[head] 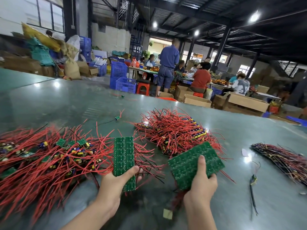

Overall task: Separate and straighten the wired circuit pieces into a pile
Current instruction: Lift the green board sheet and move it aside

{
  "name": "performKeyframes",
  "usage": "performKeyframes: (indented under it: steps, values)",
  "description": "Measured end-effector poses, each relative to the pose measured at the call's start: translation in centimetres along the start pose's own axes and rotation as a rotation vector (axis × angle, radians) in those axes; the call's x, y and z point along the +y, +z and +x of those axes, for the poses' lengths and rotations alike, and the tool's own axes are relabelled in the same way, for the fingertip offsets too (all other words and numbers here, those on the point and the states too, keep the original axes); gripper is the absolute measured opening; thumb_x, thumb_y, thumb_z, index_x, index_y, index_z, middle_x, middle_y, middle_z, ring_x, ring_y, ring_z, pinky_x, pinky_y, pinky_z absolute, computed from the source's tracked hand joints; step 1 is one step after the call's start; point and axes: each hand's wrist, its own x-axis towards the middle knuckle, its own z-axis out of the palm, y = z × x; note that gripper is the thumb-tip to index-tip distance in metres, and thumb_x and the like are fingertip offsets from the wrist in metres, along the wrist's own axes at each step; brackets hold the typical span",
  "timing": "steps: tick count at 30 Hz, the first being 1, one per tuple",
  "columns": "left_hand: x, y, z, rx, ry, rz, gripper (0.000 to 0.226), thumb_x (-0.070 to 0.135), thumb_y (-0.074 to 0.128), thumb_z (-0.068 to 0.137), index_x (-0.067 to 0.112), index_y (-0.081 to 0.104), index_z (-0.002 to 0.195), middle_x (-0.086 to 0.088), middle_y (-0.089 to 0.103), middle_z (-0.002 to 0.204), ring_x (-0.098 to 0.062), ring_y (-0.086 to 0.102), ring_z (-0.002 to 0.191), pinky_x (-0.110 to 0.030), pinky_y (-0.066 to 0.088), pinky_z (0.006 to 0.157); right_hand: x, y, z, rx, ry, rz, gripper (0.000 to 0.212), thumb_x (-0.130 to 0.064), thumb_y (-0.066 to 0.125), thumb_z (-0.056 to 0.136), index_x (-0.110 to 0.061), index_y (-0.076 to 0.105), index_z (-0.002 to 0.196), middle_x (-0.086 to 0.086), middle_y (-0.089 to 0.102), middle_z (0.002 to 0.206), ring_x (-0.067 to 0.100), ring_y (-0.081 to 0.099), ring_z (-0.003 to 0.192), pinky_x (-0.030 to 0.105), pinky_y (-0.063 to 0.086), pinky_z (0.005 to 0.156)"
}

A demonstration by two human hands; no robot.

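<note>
My left hand (114,181) grips the lower end of a narrow green circuit strip (124,156), which stands almost upright with red wires trailing behind it. My right hand (201,183) holds a wider green circuit panel (191,165), thumb pressed on its face, red and black wires hanging under it. The two boards are apart, a gap of table between them. A large tangled heap of red-wired circuit pieces (46,160) lies to the left. A second heap (174,131) lies behind the panel.
A flat row of dark-wired boards (282,160) lies at the right. One loose piece with a black wire (253,180) lies near it, and small stray pieces (117,117) farther back. The green table (66,100) stretches away; people work at benches beyond its far edge.
</note>
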Motion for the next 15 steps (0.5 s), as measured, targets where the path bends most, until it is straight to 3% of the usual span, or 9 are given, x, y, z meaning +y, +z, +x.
performKeyframes:
  steps: [4, 7, 9, 12, 15]
  values:
    - [0.3, -0.1, 0.0, 0.005, 0.014, -0.044, 0.014, -0.007, 0.070, 0.070, 0.005, 0.073, 0.064, -0.011, 0.073, 0.069, -0.019, 0.070, 0.059, -0.025, 0.054, 0.047, -1.4, -0.2, 0.9, 0.172, 0.067, 0.275, 0.036, -0.031, 0.063, 0.087, -0.010, 0.047, 0.111, 0.009, 0.057, 0.112, 0.026, 0.062, 0.093, 0.042, 0.053, 0.082]
    - [0.3, -0.2, 0.2, -0.008, 0.014, -0.035, 0.015, -0.005, 0.071, 0.069, 0.009, 0.075, 0.065, -0.011, 0.073, 0.071, -0.020, 0.070, 0.061, -0.026, 0.055, 0.048, -1.7, -0.4, 1.2, 0.181, -0.013, 0.251, 0.022, -0.016, 0.054, 0.090, -0.012, 0.046, 0.110, 0.007, 0.056, 0.106, 0.019, 0.057, 0.085, 0.031, 0.047, 0.073]
    - [0.3, -0.2, 0.2, -0.021, 0.004, -0.017, 0.010, 0.000, 0.073, 0.067, 0.004, 0.071, 0.076, -0.017, 0.072, 0.075, -0.023, 0.070, 0.063, -0.030, 0.058, 0.052, -1.2, -0.2, 0.9, 0.092, -0.059, 0.101, 0.032, -0.013, 0.053, 0.089, -0.005, 0.047, 0.120, 0.010, 0.056, 0.114, 0.018, 0.053, 0.088, 0.033, 0.046, 0.082]
    - [0.6, -0.1, 0.1, -0.053, 0.012, 0.044, 0.038, 0.016, 0.076, 0.061, 0.001, 0.066, 0.094, -0.016, 0.072, 0.080, -0.028, 0.069, 0.072, -0.042, 0.059, 0.068, 0.3, 0.4, -0.3, -0.106, -0.195, -0.184, 0.043, -0.011, 0.054, 0.089, -0.004, 0.046, 0.131, 0.011, 0.047, 0.139, 0.018, 0.048, 0.114, 0.036, 0.034, 0.105]
    - [1.0, -0.3, 0.0, -0.123, 0.005, 0.114, 0.028, 0.007, 0.075, 0.069, 0.007, 0.066, 0.095, -0.006, 0.073, 0.079, -0.018, 0.070, 0.068, -0.031, 0.058, 0.057, 1.3, 0.9, -2.2, -0.303, -0.536, -0.404, 0.039, -0.008, 0.055, 0.091, -0.012, 0.055, 0.130, -0.002, 0.046, 0.141, 0.008, 0.035, 0.132, 0.026, 0.024, 0.111]
